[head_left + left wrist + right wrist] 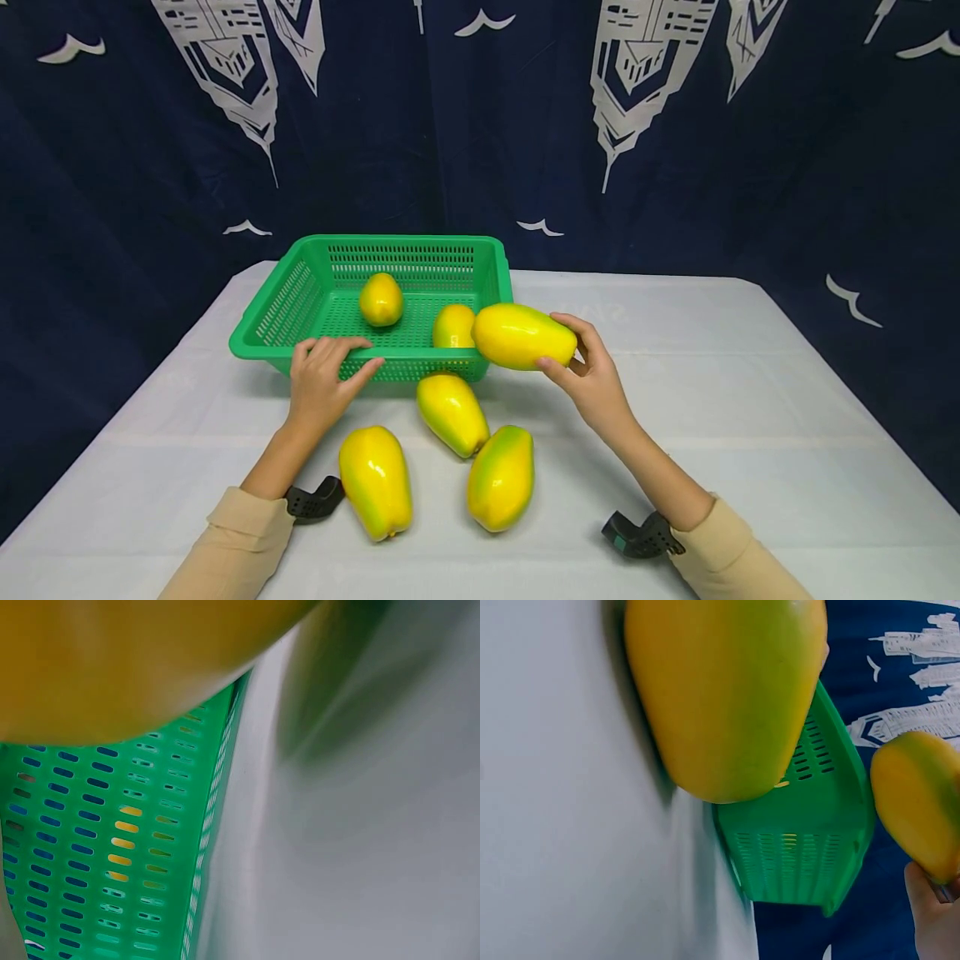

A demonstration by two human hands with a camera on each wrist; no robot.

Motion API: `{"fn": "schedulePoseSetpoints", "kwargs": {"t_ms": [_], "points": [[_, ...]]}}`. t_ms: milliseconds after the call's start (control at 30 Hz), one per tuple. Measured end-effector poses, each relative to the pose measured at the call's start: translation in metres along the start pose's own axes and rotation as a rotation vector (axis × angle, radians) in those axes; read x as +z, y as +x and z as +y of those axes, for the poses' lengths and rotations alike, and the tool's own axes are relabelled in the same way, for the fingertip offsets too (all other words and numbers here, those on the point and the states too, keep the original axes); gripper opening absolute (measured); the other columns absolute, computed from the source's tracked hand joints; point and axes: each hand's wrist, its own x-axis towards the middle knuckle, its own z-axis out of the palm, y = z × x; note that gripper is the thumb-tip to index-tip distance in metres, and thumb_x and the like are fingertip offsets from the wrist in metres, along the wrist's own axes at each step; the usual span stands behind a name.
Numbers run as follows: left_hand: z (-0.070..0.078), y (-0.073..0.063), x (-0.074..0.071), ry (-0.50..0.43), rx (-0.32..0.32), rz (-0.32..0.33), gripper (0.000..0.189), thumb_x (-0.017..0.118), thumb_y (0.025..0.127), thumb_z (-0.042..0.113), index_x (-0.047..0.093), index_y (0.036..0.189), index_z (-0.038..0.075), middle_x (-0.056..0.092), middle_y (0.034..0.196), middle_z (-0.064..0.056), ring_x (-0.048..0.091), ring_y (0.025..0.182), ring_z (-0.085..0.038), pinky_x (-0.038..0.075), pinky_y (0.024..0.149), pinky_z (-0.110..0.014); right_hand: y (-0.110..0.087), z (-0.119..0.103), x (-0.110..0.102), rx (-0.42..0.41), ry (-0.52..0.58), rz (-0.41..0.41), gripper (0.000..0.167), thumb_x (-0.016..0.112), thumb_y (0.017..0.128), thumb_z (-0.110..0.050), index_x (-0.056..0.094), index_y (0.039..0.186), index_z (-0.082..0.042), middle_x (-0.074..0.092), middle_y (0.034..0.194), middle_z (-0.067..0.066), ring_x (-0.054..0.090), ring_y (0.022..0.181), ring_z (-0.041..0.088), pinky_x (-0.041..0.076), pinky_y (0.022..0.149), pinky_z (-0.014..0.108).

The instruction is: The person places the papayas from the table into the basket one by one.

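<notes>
In the head view my right hand [596, 387] grips a yellow papaya [522, 337] by its right end, above the front right corner of a green plastic basket [300, 292]. The same held papaya [913, 801] shows at the right edge of the right wrist view. My left hand [324, 379] holds the basket's front rim, its fingers over the edge and its thumb along the outside. Inside the basket lie one papaya [381, 300] at the back and another papaya [453, 327] at the right, partly hidden by the rim and the held one.
Three papayas lie on the white table [675, 400] in front of the basket: a left papaya [376, 482], a middle papaya [452, 414] and a right papaya [501, 478]. The latter two touch or nearly touch. A dark blue patterned curtain [480, 133] hangs behind the table.
</notes>
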Motion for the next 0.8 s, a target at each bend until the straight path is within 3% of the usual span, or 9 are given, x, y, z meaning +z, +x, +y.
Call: {"fn": "schedulePoseSetpoints", "kwargs": {"t_ms": [367,633,733,800], "points": [[0.000,0.000,0.000,-0.005,-0.006,-0.006,0.057,0.043,0.085,0.060,0.065,0.090,0.008,0.068,0.079,-0.009,0.057,0.074,-0.025,0.031,0.080,-0.043,-0.003,-0.003,0.005,-0.060,-0.147,0.017,0.055,0.065,0.083,-0.010,0.040,0.132,-0.013,0.038,0.130,0.005,0.042,0.114,0.011,0.041,0.092,0.014],[0.001,0.001,-0.001,-0.005,-0.004,-0.009,0.057,0.043,0.085,0.060,0.065,0.090,0.008,0.068,0.080,-0.009,0.058,0.072,-0.025,0.032,0.080,-0.043,-0.008,-0.010,0.007,-0.126,-0.211,-0.042,0.059,0.057,0.082,0.002,0.036,0.135,-0.015,0.030,0.139,0.005,0.036,0.122,0.015,0.041,0.098,0.041],[0.001,0.001,-0.001,-0.002,-0.005,-0.010,0.058,0.043,0.085,0.061,0.065,0.090,0.008,0.068,0.079,-0.009,0.058,0.072,-0.025,0.032,0.080,-0.044,-0.010,-0.012,0.009,-0.140,-0.215,-0.048,0.061,0.056,0.080,0.005,0.037,0.135,-0.015,0.030,0.139,0.004,0.036,0.123,0.014,0.041,0.098,0.040],[0.001,0.001,-0.001,0.002,-0.004,-0.012,0.058,0.043,0.085,0.061,0.065,0.089,0.007,0.068,0.079,-0.009,0.058,0.072,-0.025,0.032,0.081,-0.044,-0.011,-0.013,0.010,-0.150,-0.222,-0.044,0.061,0.057,0.080,0.005,0.037,0.134,-0.014,0.031,0.139,0.004,0.036,0.123,0.013,0.042,0.098,0.033]]}}
